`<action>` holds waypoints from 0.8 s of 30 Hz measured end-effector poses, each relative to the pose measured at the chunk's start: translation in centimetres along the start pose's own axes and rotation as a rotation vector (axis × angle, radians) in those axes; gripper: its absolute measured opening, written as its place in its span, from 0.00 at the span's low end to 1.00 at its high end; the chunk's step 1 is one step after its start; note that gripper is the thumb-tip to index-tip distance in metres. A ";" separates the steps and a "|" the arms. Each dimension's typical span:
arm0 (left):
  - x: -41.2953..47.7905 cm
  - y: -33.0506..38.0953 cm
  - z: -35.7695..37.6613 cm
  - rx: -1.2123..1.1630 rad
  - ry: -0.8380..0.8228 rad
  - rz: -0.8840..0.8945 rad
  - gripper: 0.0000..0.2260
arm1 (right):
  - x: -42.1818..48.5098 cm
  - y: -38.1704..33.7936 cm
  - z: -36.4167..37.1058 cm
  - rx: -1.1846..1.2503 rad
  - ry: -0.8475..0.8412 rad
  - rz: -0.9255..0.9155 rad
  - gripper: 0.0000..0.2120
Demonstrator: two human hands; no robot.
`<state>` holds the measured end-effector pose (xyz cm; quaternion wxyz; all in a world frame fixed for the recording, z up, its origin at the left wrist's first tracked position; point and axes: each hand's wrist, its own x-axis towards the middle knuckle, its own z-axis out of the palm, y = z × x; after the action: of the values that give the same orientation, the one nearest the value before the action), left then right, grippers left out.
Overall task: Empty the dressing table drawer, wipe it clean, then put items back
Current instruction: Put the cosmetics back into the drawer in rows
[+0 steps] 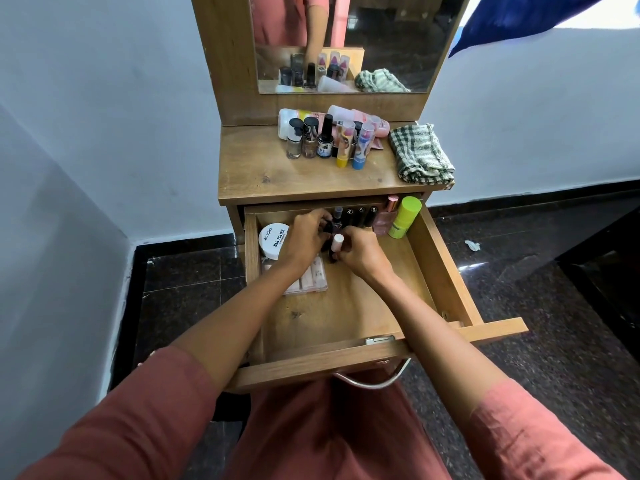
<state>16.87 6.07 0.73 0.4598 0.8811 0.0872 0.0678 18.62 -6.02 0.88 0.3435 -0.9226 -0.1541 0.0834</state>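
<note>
The drawer (443, 258) is pulled right out with plenty left in it. Far left sits the white nail polish tub (273, 241), with a flat packet (308, 280) just near of it, partly under the left wrist. The left hand (306, 237) has its fingers curled round a small dark bottle (327, 228), and the right hand (360, 252) pinches a white-capped bottle (337, 244), hands touching mid-drawer. My worry is those little bottles knocking together, so one slips and cracks or leaks on the wood. Further right, the row of dark bottles (360, 214) along the far wall and the green tube (403, 218) stand upright, so one stray knuckle could domino them. The checked cloth (420, 155) waits up top, far right
</note>
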 end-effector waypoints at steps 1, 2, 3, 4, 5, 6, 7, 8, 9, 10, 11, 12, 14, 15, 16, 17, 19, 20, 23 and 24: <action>0.0 0.0 0.1 0.014 -0.012 -0.005 0.12 | 0.0 0.1 0.1 0.007 -0.013 0.022 0.09; 0.0 -0.1 0.1 0.035 -0.019 -0.008 0.11 | 0.1 0.1 0.1 0.017 -0.022 0.042 0.09; 0.0 -0.2 0.2 0.059 -0.019 -0.010 0.10 | 0.2 0.1 0.2 0.026 -0.029 0.054 0.09; -0.1 -0.2 0.2 0.080 -0.017 -0.013 0.08 | 0.3 0.1 0.2 0.031 -0.031 0.060 0.09; -0.1 -0.3 0.3 0.097 -0.015 -0.017 0.06 | 0.4 0.0 0.3 0.034 -0.033 0.064 0.09; -0.1 -0.3 0.3 0.111 -0.015 -0.018 0.05 | 0.5 0.0 0.3 0.039 -0.033 0.069 0.09; -0.1 -0.2 0.3 0.123 -0.016 -0.021 0.04 | 0.6 0.0 0.3 0.046 -0.032 0.076 0.09; 0.0 -0.2 0.3 0.133 -0.015 -0.026 0.03 | 0.6 0.0 0.4 0.056 -0.029 0.082 0.09; 0.0 -0.1 0.3 0.140 -0.012 -0.033 0.02 | 0.6 0.1 0.5 0.068 -0.026 0.086 0.10; 0.0 -0.1 0.2 0.141 -0.008 -0.037 0.01 | 0.6 0.1 0.5 0.079 -0.023 0.089 0.10; -0.1 -0.1 0.2 0.138 -0.006 -0.039 0.01 | 0.7 0.0 0.6 0.088 -0.023 0.091 0.11; -0.1 0.0 0.3 0.135 -0.008 -0.039 0.02 | 0.7 0.0 0.7 0.095 -0.025 0.090 0.11; -0.1 0.0 0.3 0.130 -0.019 -0.040 0.03 | 0.8 -0.1 0.9 0.098 -0.028 0.080 0.12; -0.2 0.0 0.3 0.128 -0.023 -0.043 0.03 | 0.8 -0.2 1.0 0.098 -0.026 0.073 0.13; -0.2 0.1 0.2 0.127 -0.027 -0.048 0.04 | 0.8 -0.2 1.1 0.100 -0.021 0.069 0.13; -0.2 0.1 0.2 0.130 -0.032 -0.051 0.05 | 0.8 -0.2 1.1 0.104 -0.015 0.067 0.13; -0.2 0.1 -0.1 0.136 -0.039 -0.052 0.07 | 0.7 -0.2 1.1 0.111 -0.007 0.072 0.13; -0.2 0.1 -0.2 0.137 -0.035 -0.051 0.07 | 0.7 -0.2 1.1 0.114 -0.004 0.074 0.12; -0.2 0.1 -0.4 0.141 -0.020 -0.037 0.09 | 0.7 -0.3 1.1 0.120 0.001 0.075 0.12; -0.3 0.0 -0.4 0.144 -0.015 -0.033 0.10 | 0.7 -0.3 1.1 0.111 0.000 0.069 0.12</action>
<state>16.49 6.34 1.01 0.3968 0.9109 0.1030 0.0472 18.97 -4.91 0.25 0.3913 -0.9069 -0.1174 0.1034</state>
